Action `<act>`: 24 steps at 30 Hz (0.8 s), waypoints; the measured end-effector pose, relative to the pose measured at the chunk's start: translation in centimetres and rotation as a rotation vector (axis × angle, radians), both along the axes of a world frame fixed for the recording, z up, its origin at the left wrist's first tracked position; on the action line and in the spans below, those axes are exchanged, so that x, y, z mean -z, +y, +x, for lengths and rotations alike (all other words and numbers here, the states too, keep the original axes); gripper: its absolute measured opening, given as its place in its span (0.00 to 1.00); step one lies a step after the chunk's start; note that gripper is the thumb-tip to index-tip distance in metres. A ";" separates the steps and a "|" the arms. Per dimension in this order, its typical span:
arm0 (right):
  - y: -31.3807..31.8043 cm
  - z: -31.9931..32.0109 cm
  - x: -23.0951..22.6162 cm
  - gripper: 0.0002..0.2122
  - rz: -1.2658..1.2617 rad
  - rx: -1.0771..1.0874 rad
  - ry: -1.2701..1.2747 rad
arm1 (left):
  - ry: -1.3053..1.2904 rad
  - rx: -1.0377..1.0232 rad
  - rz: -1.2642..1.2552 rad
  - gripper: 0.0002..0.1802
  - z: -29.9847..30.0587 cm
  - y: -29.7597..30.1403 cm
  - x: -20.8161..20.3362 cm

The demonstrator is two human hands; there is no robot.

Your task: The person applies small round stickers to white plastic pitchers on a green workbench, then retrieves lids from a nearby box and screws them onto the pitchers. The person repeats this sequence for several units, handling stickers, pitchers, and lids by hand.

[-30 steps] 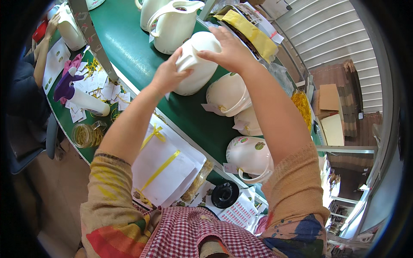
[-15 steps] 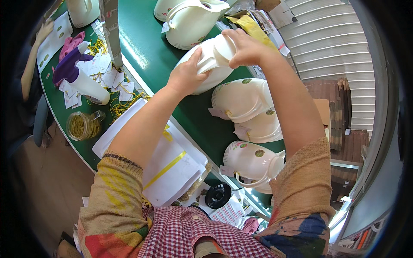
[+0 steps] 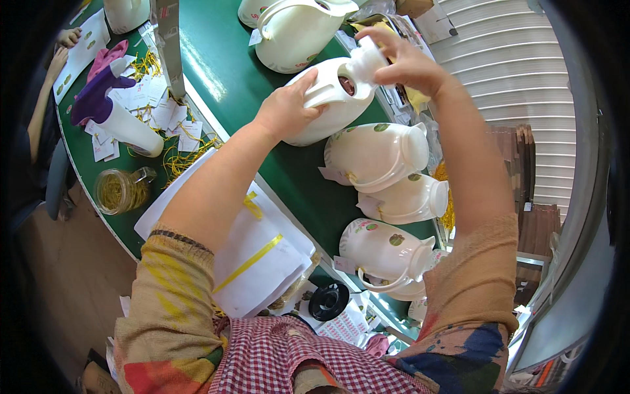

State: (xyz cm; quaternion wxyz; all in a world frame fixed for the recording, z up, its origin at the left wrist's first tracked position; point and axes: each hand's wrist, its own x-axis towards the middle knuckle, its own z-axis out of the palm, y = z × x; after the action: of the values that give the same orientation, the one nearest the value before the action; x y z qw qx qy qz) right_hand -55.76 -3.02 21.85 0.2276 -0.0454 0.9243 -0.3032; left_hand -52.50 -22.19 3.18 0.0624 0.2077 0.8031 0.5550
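A white jug [image 3: 331,126] stands on the green table [image 3: 210,62] in front of me, its mouth uncovered and dark inside. My left hand [image 3: 283,108] is closed around its handle. My right hand [image 3: 410,64] grips a white lid [image 3: 366,60], slightly blurred, just above and beside the mouth. Right beside it stand more white jugs with printed decoration: one jug [image 3: 367,152] nearest, then a smaller-looking jug [image 3: 403,198] and a spouted jug [image 3: 380,246], with tags attached. Farther back is another large jug [image 3: 298,36].
On the left lie a purple-and-white spray bottle [image 3: 128,128], white tags [image 3: 157,98] with gold cords, and a glass jar [image 3: 121,192] of gold ties. Paper sheets [image 3: 256,262] and a black ring-shaped object [image 3: 328,302] are close to me. Another person's hands [image 3: 62,49] work far left.
My right hand has lifted the lid off and moved it up and right, uncovering the jug's mouth. My left hand stays on the handle.
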 end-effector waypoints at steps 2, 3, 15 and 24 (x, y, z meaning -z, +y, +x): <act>0.3 0.2 -0.1 0.40 0.132 -0.130 0.296 | 0.012 -0.024 0.010 0.41 0.2 0.1 -0.1; 0.3 0.3 0.4 0.40 0.140 -0.167 0.341 | 0.020 -0.036 0.014 0.41 0.3 0.1 -0.2; -0.1 2.4 3.7 0.41 0.390 -0.368 0.396 | -0.046 -0.032 0.021 0.41 0.3 0.5 0.1; -3.4 3.1 3.9 0.39 0.754 -0.022 0.304 | -0.041 -0.043 0.014 0.42 0.7 0.5 -0.1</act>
State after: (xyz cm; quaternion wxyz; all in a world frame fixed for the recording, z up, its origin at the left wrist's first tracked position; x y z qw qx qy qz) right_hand -52.69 -6.43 17.93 0.0924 -0.0130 0.9932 0.0696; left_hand -51.78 -21.66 3.28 0.0652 0.1794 0.8021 0.5658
